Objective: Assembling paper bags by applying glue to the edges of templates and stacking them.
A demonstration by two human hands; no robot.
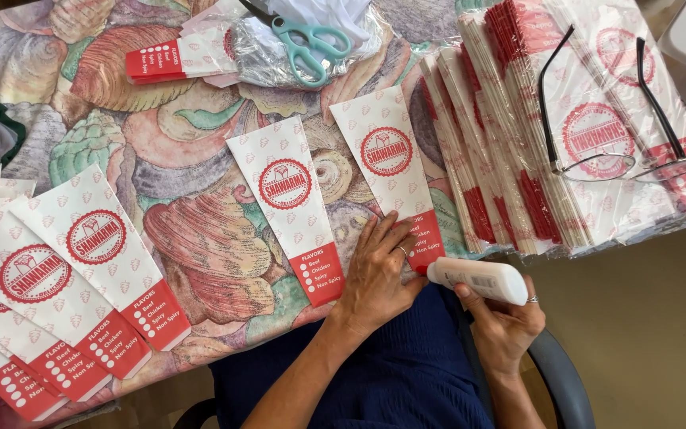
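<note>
At the surface's (200,167) left edge, a fan of overlapping white paper sleeves (65,270) with red round emblems and red bottom bands, reaching the near left corner. Toward the far edge, left of centre: a small pile of the same sleeves (176,57) beside crinkled clear plastic wrap (267,52), teal-handled scissors (307,44) lying on the wrap. Centre, near edge: two single sleeves side by side, slightly apart, the left sleeve (287,202) untouched. Left hand (375,274) flat, fingers spread and pressing the red lower end of the right sleeve (391,171), nothing gripped. Just right of it, beyond the near edge, right hand (506,322) with fingers wrapped around a white glue stick (478,280), lying sideways, tip pointing toward the pressed sleeve's bottom corner. Right side: thick stacks of sleeves (502,143) on edge in rows, flat bundles behind, a pair of dark-framed spectacles (613,155) resting on top. Shell-patterned cloth covers the surface.
</note>
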